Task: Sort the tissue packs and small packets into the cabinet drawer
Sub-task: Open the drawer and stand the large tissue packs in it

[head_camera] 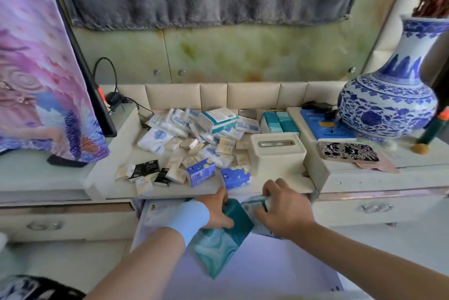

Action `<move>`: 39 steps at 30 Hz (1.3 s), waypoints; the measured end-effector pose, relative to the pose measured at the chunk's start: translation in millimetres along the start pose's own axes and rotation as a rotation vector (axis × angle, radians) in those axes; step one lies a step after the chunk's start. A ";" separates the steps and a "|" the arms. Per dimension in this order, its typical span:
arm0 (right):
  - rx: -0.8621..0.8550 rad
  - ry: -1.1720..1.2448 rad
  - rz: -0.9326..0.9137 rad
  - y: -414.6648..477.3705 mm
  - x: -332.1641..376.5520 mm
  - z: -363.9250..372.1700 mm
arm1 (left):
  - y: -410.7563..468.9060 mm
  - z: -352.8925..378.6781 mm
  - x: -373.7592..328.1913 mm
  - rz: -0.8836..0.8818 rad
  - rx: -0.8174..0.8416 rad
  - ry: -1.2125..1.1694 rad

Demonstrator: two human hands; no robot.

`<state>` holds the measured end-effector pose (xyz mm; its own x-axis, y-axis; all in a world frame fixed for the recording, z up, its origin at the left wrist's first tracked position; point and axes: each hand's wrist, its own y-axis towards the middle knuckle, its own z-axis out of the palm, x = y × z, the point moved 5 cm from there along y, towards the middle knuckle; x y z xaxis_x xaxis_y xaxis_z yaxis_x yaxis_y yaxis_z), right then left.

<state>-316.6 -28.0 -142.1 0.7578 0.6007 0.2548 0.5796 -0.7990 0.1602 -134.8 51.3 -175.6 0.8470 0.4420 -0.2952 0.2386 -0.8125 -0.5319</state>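
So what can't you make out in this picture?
Head view only:
- Print on the small packets: too small and blurred to read.
- The pale pack: mostly covered by the right hand gripping it.
- Rear of drawer: hidden under the countertop and behind the left hand holding the teal pack.
- What stands in the vase: cut off by the top right edge.

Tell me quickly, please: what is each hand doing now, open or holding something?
Left hand: grips the dark teal tissue pack.
Right hand: fingers curled round the pale teal tissue pack.
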 end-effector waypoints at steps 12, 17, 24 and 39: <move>0.149 0.246 0.271 -17.2 -61.7 100.7 | 50.2 70.0 -44.1 0.087 -0.200 0.138; 0.490 0.137 0.246 -27.0 -73.4 134.3 | 65.1 109.2 -35.9 0.100 0.031 0.281; 0.571 0.091 0.204 -25.9 -72.4 151.5 | 60.7 119.7 -33.8 0.363 0.113 0.749; 0.653 0.153 0.306 -19.4 -69.0 157.1 | 67.4 99.4 -6.4 0.104 -0.116 0.654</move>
<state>-333.0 -49.9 -312.6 0.8915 0.3053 0.3348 0.4458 -0.7230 -0.5278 -171.4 31.4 -288.5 0.9729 0.0674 0.2212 0.1589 -0.8900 -0.4274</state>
